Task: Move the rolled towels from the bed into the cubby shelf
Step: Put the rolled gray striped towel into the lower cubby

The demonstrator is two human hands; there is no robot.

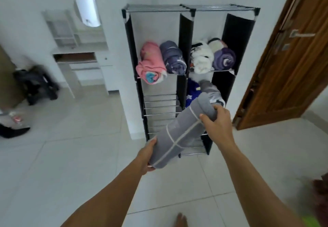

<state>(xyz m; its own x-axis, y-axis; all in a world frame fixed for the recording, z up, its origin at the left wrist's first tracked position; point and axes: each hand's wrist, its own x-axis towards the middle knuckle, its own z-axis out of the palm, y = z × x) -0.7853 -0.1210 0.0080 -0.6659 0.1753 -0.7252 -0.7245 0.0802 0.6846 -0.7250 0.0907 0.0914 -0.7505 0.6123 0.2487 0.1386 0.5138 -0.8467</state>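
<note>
A long grey rolled towel [182, 131] with pale stripes is held in front of the black cubby shelf [184, 26]. My left hand [146, 155] cups its near end and my right hand [217, 120] grips its far end, which points at the middle right cubby. That cubby holds a dark blue towel [192, 92] and a grey one [211, 90]. On the upper shelf lie a pink roll [150, 60], a blue-purple roll [173, 56], a white-and-black roll [201, 56] and a purple roll [224, 59]. The bed is out of view.
An open wooden door [287, 53] stands just right of the shelf. A white dressing table with an oval mirror [83, 49] is at the left wall, a dark bag [37, 83] beside it. Pale floor tiles [79, 155] lie between me and the shelf. The middle left cubby shows bare rails.
</note>
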